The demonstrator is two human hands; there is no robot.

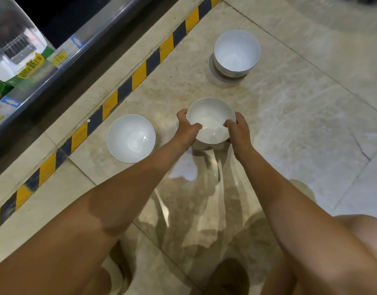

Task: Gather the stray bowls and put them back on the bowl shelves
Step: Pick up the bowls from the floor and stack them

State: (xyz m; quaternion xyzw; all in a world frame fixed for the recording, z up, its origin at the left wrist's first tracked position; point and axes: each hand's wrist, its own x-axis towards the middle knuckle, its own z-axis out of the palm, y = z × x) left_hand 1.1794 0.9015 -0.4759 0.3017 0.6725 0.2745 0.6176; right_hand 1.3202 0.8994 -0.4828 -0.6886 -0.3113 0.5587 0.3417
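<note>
Three white bowls stand on the glossy beige tile floor. The middle bowl (210,118) is gripped on both sides: my left hand (186,128) clasps its left rim, thumb inside, and my right hand (238,129) clasps its right rim the same way. Whether this bowl rests on the floor or is slightly raised, I cannot tell. A second bowl (131,138) sits to the left, close to the striped tape. The third bowl (236,53) stands farther away, up and to the right.
A yellow-and-black hazard tape strip (138,75) runs diagonally along the floor beside a low store shelf (44,69) with price tags and green boxes (19,67) at the left. My knees show at the bottom edge.
</note>
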